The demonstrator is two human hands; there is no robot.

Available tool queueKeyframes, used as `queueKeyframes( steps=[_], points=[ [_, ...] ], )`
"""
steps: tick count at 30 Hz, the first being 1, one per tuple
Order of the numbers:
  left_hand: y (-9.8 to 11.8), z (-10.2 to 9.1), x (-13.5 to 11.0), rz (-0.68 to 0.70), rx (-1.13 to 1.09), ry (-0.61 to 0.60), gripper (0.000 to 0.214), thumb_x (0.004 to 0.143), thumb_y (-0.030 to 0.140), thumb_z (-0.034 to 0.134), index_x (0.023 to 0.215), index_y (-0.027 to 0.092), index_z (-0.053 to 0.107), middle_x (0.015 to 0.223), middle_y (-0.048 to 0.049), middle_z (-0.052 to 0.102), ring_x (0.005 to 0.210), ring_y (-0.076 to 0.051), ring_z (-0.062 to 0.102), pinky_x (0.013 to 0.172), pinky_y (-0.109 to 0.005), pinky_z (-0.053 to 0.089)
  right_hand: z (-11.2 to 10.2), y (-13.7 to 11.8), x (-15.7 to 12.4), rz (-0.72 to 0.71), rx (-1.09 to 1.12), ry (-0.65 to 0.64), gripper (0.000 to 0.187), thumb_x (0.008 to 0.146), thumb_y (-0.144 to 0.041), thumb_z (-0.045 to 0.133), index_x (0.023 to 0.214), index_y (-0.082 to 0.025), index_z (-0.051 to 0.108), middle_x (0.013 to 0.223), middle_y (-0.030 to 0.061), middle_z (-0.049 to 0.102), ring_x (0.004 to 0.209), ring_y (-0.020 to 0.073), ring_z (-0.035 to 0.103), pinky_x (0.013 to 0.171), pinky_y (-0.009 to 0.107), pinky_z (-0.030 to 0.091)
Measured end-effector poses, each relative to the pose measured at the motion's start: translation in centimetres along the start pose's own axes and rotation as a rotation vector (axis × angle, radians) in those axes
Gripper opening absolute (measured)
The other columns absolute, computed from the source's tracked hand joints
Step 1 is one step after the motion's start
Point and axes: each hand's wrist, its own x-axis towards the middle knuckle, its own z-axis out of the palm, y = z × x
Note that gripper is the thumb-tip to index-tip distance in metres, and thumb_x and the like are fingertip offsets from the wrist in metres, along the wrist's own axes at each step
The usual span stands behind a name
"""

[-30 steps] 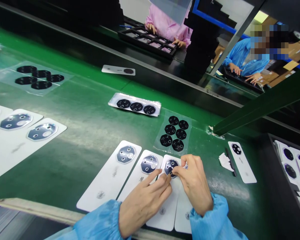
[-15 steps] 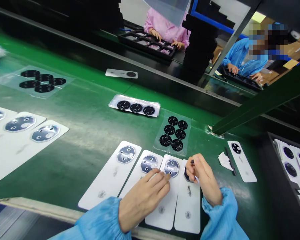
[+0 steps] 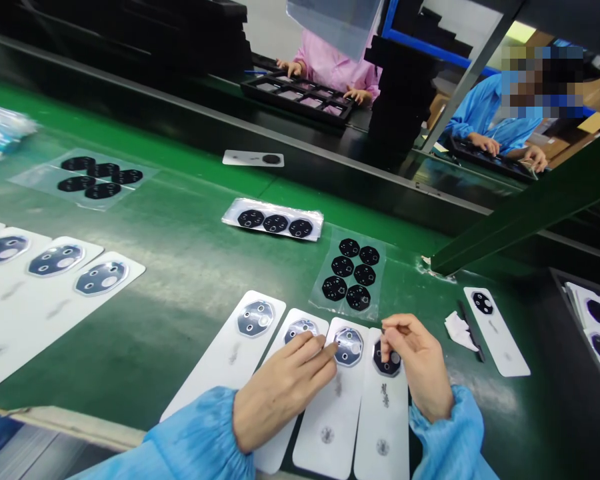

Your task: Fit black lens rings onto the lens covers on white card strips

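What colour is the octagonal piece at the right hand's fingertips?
The octagonal piece is black, on a white panel; seen in the head view.

A factory assembly line: green conveyor belt [image 3: 180, 267], rows of phone back covers [image 3: 230, 353], gowned co-workers [image 3: 485, 120] (opposite side).

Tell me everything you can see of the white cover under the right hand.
The white cover is a long flat panel with rounded corners, plastic by its look, lying on the green belt as the rightmost of four in a row. A black octagonal piece sits near its far end, where pinched fingertips of the right hand meet it. Grey marks run down its middle. Its near end leaves the picture.
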Motion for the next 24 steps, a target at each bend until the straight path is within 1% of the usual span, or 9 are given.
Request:
queueKeyframes(
  steps=[3, 5, 9, 12, 16, 18, 20, 22, 24],
  points=[
    [0.1, -0.1, 0.1, 0.024, 0.039, 0.01, 0.033, 0.091, 0.002, 0.028, 0.084, 0.012, 0.058, 0.103, -0.0074, 0.065, 0.093, -0.019, 0.053, 0.091, -0.035, 0.038, -0.1, 0.2, -0.1, 0.035, -0.037, 0.057, 0.022, 0.082, -0.039, 0.061, 0.076, -0.018, 0.061, 0.056, -0.0039, 0.05, 0.05, 0.0093, 0.048, 0.049, 0.023, 0.04],
    [0.2, -0.2, 0.2, 0.045, 0.061, 0.021, 0.034, 0.091, 0.001, 0.028, 0.084, 0.012, 0.059, 0.102, -0.0073, 0.065, 0.093, -0.019, 0.053, 0.092, -0.035, 0.037, 0.0, 0.0, -0.1, 0.017, -0.064, 0.058, 0.019, 0.078, -0.037, 0.065, 0.075, -0.018, 0.062, 0.059, -0.003, 0.052, 0.053, 0.0096, 0.049, 0.051, 0.023, 0.042],
    [0.3, -0.1, 0.1, 0.067, 0.086, -0.002, 0.033, 0.09, 0.0, 0.029, 0.085, 0.011, 0.06, 0.101, -0.0077, 0.066, 0.093, -0.018, 0.053, 0.091, -0.034, 0.037, 0.6, -0.7, -0.1, -0.003, -0.12, -0.044, 0.015, 0.076, -0.033, 0.067, 0.082, -0.02, 0.065, 0.079, 0.0, 0.057, 0.065, 0.0117, 0.057, 0.061, 0.024, 0.047],
    [0.5, 0.2, -0.1, 0.063, 0.098, -0.027, 0.034, 0.089, 0.0, 0.028, 0.085, 0.011, 0.06, 0.102, -0.0088, 0.065, 0.093, -0.018, 0.054, 0.092, -0.034, 0.037, 1.3, -1.1, -0.2, -0.027, -0.225, -0.114, 0.015, 0.081, -0.034, 0.06, 0.083, -0.019, 0.064, 0.081, 0.0013, 0.057, 0.069, 0.0128, 0.057, 0.063, 0.025, 0.048],
    [0.6, 0.4, -0.3, 0.069, 0.103, -0.016, 0.035, 0.09, 0.001, 0.026, 0.086, 0.01, 0.059, 0.102, -0.0099, 0.065, 0.092, -0.018, 0.055, 0.093, -0.034, 0.036, 2.2, -1.1, -0.1, -0.104, -0.407, -0.144, 0.01, 0.083, -0.027, 0.057, 0.089, -0.019, 0.06, 0.079, 0.0014, 0.059, 0.071, 0.0132, 0.057, 0.065, 0.024, 0.048],
    [0.7, 0.4, -0.3, 0.067, 0.107, -0.018, 0.036, 0.091, 0.002, 0.025, 0.085, 0.01, 0.059, 0.102, -0.0095, 0.065, 0.092, -0.017, 0.054, 0.093, -0.035, 0.035, 2.7, -0.9, 0.0, -0.138, -0.466, -0.19, 0.006, 0.084, -0.023, 0.055, 0.085, -0.019, 0.06, 0.08, 0.001, 0.059, 0.07, 0.0127, 0.056, 0.066, 0.025, 0.048],
    [0.7, 0.4, -0.2, 0.054, 0.115, -0.022, 0.037, 0.091, 0.002, 0.024, 0.083, 0.011, 0.059, 0.101, -0.0089, 0.065, 0.093, -0.017, 0.052, 0.092, -0.035, 0.034, 3.0, -0.8, 0.1, -0.197, -0.537, -0.232, 0.009, 0.084, -0.019, 0.055, 0.078, -0.019, 0.061, 0.083, 0.0014, 0.056, 0.071, 0.0126, 0.055, 0.064, 0.025, 0.046],
    [0.7, 0.2, -0.2, 0.038, 0.123, -0.023, 0.038, 0.092, 0.002, 0.023, 0.083, 0.012, 0.059, 0.101, -0.0082, 0.064, 0.094, -0.016, 0.051, 0.092, -0.036, 0.033, 3.2, -0.6, 0.2, -0.291, -0.63, -0.204, 0.014, 0.084, -0.014, 0.054, 0.077, -0.02, 0.064, 0.085, 0.0021, 0.051, 0.076, 0.0143, 0.052, 0.067, 0.027, 0.045],
    [0.7, 0.1, -0.1, 0.027, 0.126, -0.027, 0.037, 0.092, 0.002, 0.023, 0.084, 0.012, 0.058, 0.102, -0.0079, 0.064, 0.094, -0.016, 0.05, 0.092, -0.036, 0.032, 3.4, -0.4, 0.1, -0.395, -0.723, -0.134, 0.017, 0.084, -0.011, 0.053, 0.078, -0.021, 0.066, 0.085, 0.0027, 0.047, 0.081, 0.0166, 0.049, 0.072, 0.031, 0.044]
  ],
)
